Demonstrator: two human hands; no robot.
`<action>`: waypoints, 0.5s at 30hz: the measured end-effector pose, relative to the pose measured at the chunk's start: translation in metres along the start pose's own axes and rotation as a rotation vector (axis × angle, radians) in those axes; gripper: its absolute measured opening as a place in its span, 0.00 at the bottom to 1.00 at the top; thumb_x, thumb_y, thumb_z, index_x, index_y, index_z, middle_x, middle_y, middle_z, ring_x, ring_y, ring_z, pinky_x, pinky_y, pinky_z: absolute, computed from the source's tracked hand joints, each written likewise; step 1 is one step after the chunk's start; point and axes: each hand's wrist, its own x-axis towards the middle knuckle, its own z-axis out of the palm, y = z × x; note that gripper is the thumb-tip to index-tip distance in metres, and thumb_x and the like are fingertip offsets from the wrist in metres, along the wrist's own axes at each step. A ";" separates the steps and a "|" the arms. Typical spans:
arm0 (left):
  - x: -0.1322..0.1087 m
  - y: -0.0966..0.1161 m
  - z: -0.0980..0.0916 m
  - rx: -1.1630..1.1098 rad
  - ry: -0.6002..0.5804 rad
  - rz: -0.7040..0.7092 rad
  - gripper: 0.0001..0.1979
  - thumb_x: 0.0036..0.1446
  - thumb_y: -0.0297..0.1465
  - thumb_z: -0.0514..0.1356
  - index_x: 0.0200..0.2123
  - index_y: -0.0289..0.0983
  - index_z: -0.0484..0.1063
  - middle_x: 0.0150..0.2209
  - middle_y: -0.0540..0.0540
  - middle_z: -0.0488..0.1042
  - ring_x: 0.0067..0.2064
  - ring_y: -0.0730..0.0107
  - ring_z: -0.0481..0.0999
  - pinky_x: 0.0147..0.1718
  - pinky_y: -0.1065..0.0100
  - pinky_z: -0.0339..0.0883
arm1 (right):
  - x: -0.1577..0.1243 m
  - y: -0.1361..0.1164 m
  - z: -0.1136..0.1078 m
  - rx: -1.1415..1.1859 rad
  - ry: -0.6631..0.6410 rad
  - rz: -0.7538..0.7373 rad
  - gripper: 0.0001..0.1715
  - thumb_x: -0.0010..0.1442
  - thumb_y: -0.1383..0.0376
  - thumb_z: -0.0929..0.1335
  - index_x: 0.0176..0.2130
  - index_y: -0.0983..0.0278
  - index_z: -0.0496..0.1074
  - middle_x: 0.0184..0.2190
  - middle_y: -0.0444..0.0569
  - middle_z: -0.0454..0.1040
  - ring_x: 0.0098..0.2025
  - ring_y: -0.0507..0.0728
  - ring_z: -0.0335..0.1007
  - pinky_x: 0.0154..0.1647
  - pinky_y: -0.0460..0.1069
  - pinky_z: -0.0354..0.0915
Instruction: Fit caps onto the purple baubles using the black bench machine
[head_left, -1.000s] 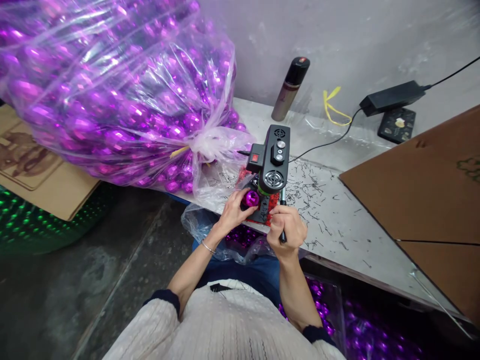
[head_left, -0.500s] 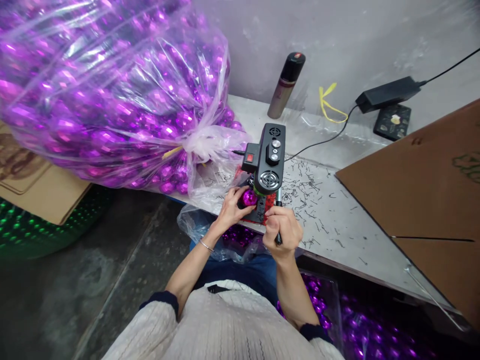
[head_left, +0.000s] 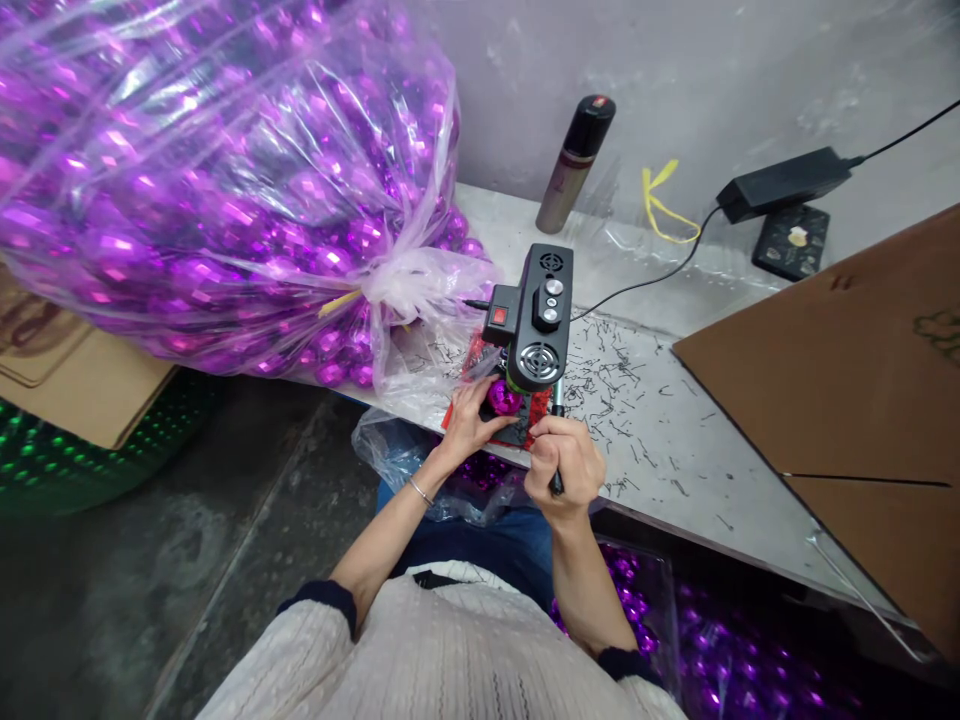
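Note:
My right hand (head_left: pixel 566 465) is closed around the black grip of a lever handle (head_left: pixel 556 482) on the right side of a small black press machine (head_left: pixel 541 315). Under the front of the machine's head sits a shiny purple bauble (head_left: pixel 505 398), partly hidden by the head. My left hand (head_left: pixel 474 422) is at the bauble's left side, its fingers and thumb spread around it in an open curve. The thumb lies just below the bauble; whether the fingertips touch it I cannot tell. Beneath the machine is a red base sheet (head_left: pixel 540 402).
A large clear bag of purple baubles (head_left: pixel 225 200) fills the left. Small dark wire bits (head_left: pixel 622 400) litter the table. Behind stand a spray can (head_left: pixel 575 165) and a power adapter (head_left: pixel 787 185). A cardboard box (head_left: pixel 847 380) is at right; more baubles (head_left: pixel 742 650) lie below.
My left fingers and thumb have loosened and spread from the bauble, which sits slightly further right under the head. My right hand stays on the lever handle, almost unmoved.

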 end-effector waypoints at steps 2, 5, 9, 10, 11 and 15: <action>0.000 0.000 0.000 -0.012 0.008 -0.013 0.33 0.46 0.43 0.76 0.55 0.42 0.75 0.59 0.38 0.76 0.63 0.43 0.71 0.66 0.47 0.55 | -0.001 0.000 0.000 0.000 0.002 0.002 0.09 0.66 0.71 0.62 0.34 0.60 0.67 0.28 0.45 0.75 0.29 0.52 0.72 0.31 0.47 0.67; 0.001 0.001 -0.001 -0.004 0.000 -0.011 0.34 0.46 0.43 0.77 0.56 0.42 0.75 0.59 0.37 0.76 0.63 0.43 0.71 0.65 0.47 0.55 | -0.004 0.000 0.001 0.000 0.004 0.007 0.10 0.66 0.71 0.62 0.34 0.60 0.66 0.28 0.45 0.75 0.29 0.52 0.72 0.31 0.47 0.67; 0.001 0.001 -0.001 -0.011 -0.013 -0.001 0.34 0.47 0.44 0.76 0.56 0.41 0.74 0.59 0.36 0.76 0.62 0.44 0.72 0.65 0.47 0.56 | -0.012 0.004 0.008 0.011 0.031 0.000 0.10 0.67 0.71 0.61 0.34 0.60 0.66 0.28 0.45 0.73 0.29 0.51 0.70 0.30 0.47 0.66; 0.001 0.001 -0.001 -0.015 -0.011 -0.003 0.34 0.47 0.44 0.76 0.56 0.41 0.75 0.59 0.37 0.76 0.62 0.44 0.72 0.65 0.47 0.56 | -0.015 0.006 0.011 0.020 0.050 -0.009 0.10 0.68 0.70 0.61 0.34 0.60 0.65 0.28 0.45 0.73 0.29 0.51 0.69 0.30 0.47 0.66; 0.001 0.001 -0.001 -0.019 -0.008 -0.007 0.34 0.47 0.45 0.76 0.56 0.41 0.75 0.58 0.37 0.76 0.62 0.44 0.71 0.65 0.48 0.57 | -0.018 0.008 0.014 0.029 0.070 -0.019 0.10 0.68 0.70 0.61 0.34 0.60 0.65 0.28 0.45 0.72 0.29 0.52 0.69 0.31 0.47 0.67; 0.001 0.001 -0.001 0.002 -0.007 -0.008 0.33 0.48 0.45 0.76 0.55 0.41 0.75 0.58 0.37 0.76 0.62 0.44 0.72 0.64 0.49 0.58 | -0.031 0.015 0.024 0.044 0.135 -0.023 0.11 0.70 0.67 0.59 0.34 0.59 0.65 0.29 0.45 0.72 0.29 0.52 0.70 0.34 0.50 0.69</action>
